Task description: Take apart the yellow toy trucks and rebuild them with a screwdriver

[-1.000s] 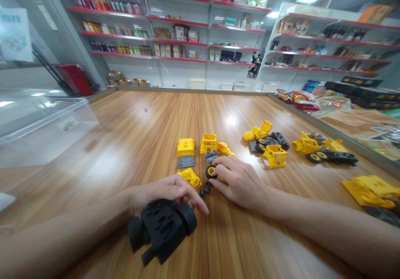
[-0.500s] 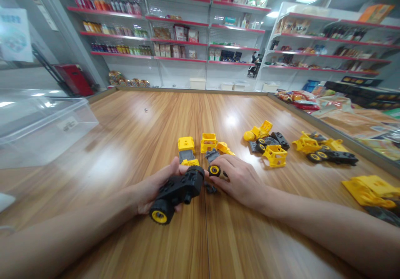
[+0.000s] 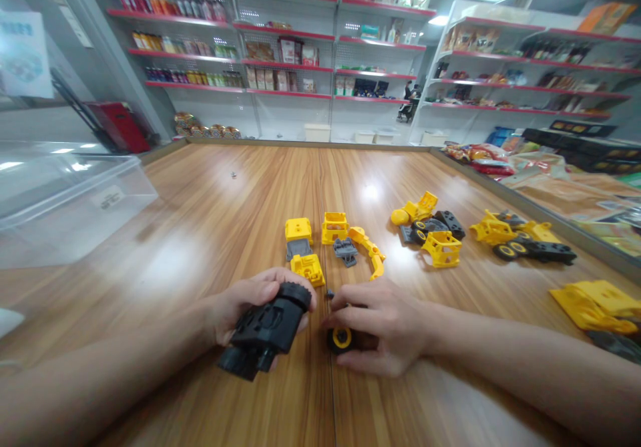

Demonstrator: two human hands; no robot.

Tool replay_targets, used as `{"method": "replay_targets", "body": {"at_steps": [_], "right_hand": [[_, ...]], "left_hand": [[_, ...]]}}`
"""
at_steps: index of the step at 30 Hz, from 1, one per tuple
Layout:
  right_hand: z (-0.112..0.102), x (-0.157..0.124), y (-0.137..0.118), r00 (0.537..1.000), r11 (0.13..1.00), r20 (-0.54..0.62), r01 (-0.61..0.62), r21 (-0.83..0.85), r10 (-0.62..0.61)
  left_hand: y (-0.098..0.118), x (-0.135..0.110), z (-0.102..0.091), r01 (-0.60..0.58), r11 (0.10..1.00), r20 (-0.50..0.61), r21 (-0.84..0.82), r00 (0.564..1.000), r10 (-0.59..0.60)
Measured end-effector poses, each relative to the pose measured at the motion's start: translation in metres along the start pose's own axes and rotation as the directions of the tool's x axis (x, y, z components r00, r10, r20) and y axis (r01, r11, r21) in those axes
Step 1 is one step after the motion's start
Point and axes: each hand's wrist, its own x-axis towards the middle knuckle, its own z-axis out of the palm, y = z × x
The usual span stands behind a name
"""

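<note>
My left hand (image 3: 245, 303) is wrapped around a black toy-vehicle chassis (image 3: 265, 330), held just above the wooden table (image 3: 200, 233). Close beside it on the right, my right hand (image 3: 380, 323) pinches a small black wheel with a yellow hub (image 3: 341, 339) near the table top. Just beyond my hands lie loose yellow and grey parts: a yellow block (image 3: 308, 268), a yellow cab on a grey plate (image 3: 298, 235), another yellow cab (image 3: 334, 227), a grey piece (image 3: 345, 251) and a curved yellow arm (image 3: 371, 254).
More yellow and black toy vehicle parts (image 3: 431, 226) and a partly built loader (image 3: 521, 240) lie to the right, with yellow pieces (image 3: 593, 303) at the far right edge. A clear plastic bin (image 3: 65, 196) stands at the left. Store shelves line the back.
Both hands have drawn back toward me. The chassis has been turned in my left hand, and my right hand has carried the wheel nearer, uncovering the curved yellow arm.
</note>
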Motion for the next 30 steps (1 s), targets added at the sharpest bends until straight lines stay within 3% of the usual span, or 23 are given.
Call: {"method": "replay_targets", "body": {"at_steps": [5, 11, 14, 17, 24, 30], "right_hand": [[-0.001, 0.003, 0.007, 0.991, 0.991, -0.032, -0.131, 0.014, 0.131], [-0.002, 0.004, 0.010, 0.970, 0.967, -0.036, -0.244, -0.068, 0.242], [-0.003, 0.004, 0.009, 0.973, 0.971, -0.057, -0.228, -0.072, 0.225], [-0.002, 0.004, 0.010, 0.967, 0.976, -0.152, -0.211, -0.045, 0.202], [-0.004, 0.003, 0.010, 0.898, 0.985, -0.408, -0.166, 0.042, 0.168], [-0.005, 0.002, 0.009, 0.865, 0.997, -0.496, -0.081, 0.014, 0.077]], "left_hand": [[-0.004, -0.001, -0.007, 0.048, 0.998, 0.075, 0.049, 0.996, -0.051], [-0.009, 0.002, -0.002, -0.018, 0.995, 0.112, 0.103, 0.994, 0.006], [-0.008, 0.003, 0.005, -0.035, 0.995, 0.092, 0.093, 0.995, 0.026], [-0.006, 0.003, 0.009, -0.054, 0.995, 0.050, 0.085, 0.998, 0.050], [-0.005, 0.007, 0.011, -0.136, 0.988, -0.009, 0.069, 0.991, 0.137], [-0.011, 0.011, 0.009, -0.172, 0.980, -0.025, 0.103, 0.984, 0.176]]}}
